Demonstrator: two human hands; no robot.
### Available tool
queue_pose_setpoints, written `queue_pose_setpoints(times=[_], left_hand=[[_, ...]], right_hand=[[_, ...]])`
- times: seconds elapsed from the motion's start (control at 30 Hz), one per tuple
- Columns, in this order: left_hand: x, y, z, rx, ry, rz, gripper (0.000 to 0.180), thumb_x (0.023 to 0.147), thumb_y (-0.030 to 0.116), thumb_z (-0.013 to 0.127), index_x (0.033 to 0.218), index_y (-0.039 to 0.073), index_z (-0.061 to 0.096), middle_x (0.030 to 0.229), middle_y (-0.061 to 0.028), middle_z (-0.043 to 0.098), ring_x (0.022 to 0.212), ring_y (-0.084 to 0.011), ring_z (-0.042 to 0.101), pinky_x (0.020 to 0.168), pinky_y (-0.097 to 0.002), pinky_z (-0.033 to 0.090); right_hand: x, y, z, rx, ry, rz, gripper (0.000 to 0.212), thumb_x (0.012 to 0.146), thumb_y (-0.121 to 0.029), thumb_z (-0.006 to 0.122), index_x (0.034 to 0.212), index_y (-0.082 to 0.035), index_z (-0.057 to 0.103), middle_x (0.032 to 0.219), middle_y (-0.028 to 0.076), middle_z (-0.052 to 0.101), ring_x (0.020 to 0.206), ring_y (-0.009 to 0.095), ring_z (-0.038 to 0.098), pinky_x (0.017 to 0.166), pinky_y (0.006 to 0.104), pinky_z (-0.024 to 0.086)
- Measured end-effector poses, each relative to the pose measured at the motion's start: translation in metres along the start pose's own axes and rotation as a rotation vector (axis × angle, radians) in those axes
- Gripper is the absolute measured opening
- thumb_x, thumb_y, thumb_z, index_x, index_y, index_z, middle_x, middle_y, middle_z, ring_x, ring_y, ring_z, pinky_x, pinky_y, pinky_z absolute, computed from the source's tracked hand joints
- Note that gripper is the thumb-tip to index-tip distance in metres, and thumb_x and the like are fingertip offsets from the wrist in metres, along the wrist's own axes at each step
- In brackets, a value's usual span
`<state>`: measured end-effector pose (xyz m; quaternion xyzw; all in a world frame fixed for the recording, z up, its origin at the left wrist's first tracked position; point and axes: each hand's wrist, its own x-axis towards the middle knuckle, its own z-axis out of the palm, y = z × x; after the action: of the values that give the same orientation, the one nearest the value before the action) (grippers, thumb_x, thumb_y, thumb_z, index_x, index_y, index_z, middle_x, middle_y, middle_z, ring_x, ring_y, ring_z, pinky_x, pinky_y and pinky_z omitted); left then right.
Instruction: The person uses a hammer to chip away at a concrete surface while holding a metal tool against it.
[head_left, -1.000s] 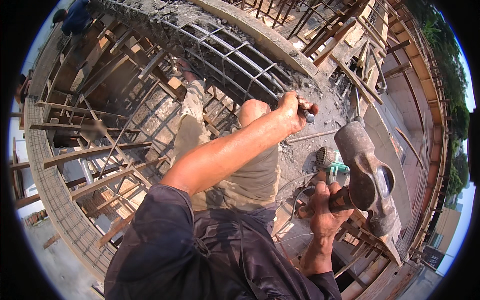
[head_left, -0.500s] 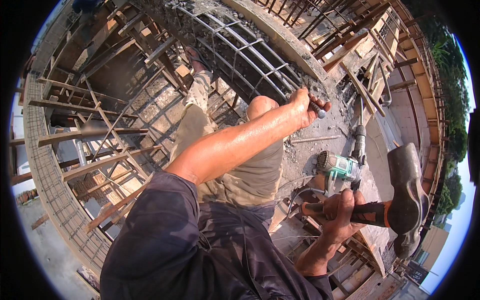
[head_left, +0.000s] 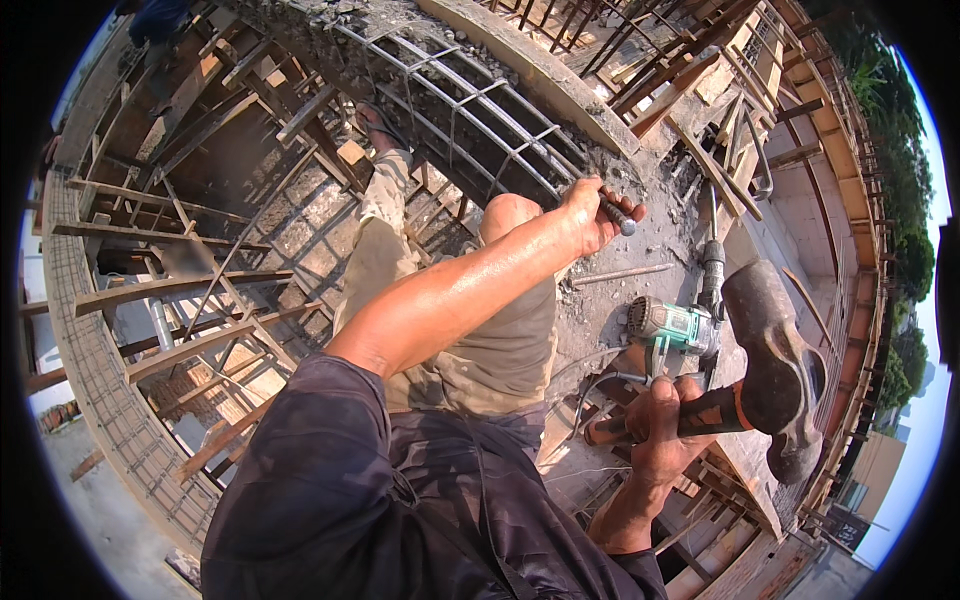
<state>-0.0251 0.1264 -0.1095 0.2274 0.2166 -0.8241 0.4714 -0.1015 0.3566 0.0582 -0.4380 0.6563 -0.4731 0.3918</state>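
Observation:
My left hand [head_left: 592,218] is closed around a steel chisel [head_left: 626,225] whose round struck end sticks out toward me. Its tip is hidden by the hand, beside the end of a rebar cage [head_left: 480,92] in a concrete beam trench. In my right hand [head_left: 660,425] is a sledgehammer, gripped by its black and orange handle. The heavy dark hammer head [head_left: 775,350] is raised at the right, apart from the chisel. Between the hands and the hammer, a green and grey demolition drill [head_left: 672,325] lies on rubble-strewn concrete.
A loose metal rod [head_left: 625,274] lies on the concrete below my left hand. Timber props and planks [head_left: 190,290] fill the deep opening at left. Scrap boards [head_left: 715,165] are heaped at upper right. Another person [head_left: 155,25] stands at far upper left.
The hammer has shifted left and slightly up in the picture, together with my right hand. My left hand and the chisel appear a little farther left, as does the whole scene.

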Motion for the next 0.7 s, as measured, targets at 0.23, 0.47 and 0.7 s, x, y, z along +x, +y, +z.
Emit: queue_pose_setpoints(times=[0.23, 0.47, 0.7], left_hand=[[-0.006, -0.002, 0.007, 0.123, -0.031, 0.012, 0.046, 0.107, 0.034, 0.031, 0.074, 0.004, 0.043, 0.067, -0.0092, 0.047, 0.064, -0.0241, 0.054, 0.082, -0.0526, 0.06], [0.006, 0.011, -0.004, 0.088, -0.05, 0.017, 0.051, 0.107, 0.034, 0.028, 0.071, 0.002, 0.044, 0.067, -0.0111, 0.048, 0.065, -0.0251, 0.055, 0.082, -0.051, 0.06], [0.007, 0.004, 0.0, 0.021, -0.04, -0.013, 0.047, 0.107, 0.033, 0.031, 0.074, 0.003, 0.045, 0.067, -0.0107, 0.049, 0.065, -0.0245, 0.054, 0.081, -0.0536, 0.06]], right_hand=[[0.059, 0.104, 0.014, -0.192, -0.106, 0.19, 0.039, 0.094, -0.018, 0.06, 0.061, -0.004, 0.045, 0.052, -0.005, 0.042, 0.047, 0.006, 0.036, 0.045, 0.0289, 0.029], [0.019, 0.028, 0.005, 0.124, -0.017, 0.083, 0.031, 0.091, -0.008, 0.067, 0.066, -0.005, 0.048, 0.055, -0.002, 0.048, 0.046, 0.006, 0.043, 0.043, 0.0242, 0.034], [0.043, 0.045, 0.004, 0.224, 0.022, -0.311, 0.035, 0.096, -0.015, 0.055, 0.065, -0.006, 0.039, 0.052, 0.0, 0.037, 0.047, 0.01, 0.036, 0.047, 0.0313, 0.035]])
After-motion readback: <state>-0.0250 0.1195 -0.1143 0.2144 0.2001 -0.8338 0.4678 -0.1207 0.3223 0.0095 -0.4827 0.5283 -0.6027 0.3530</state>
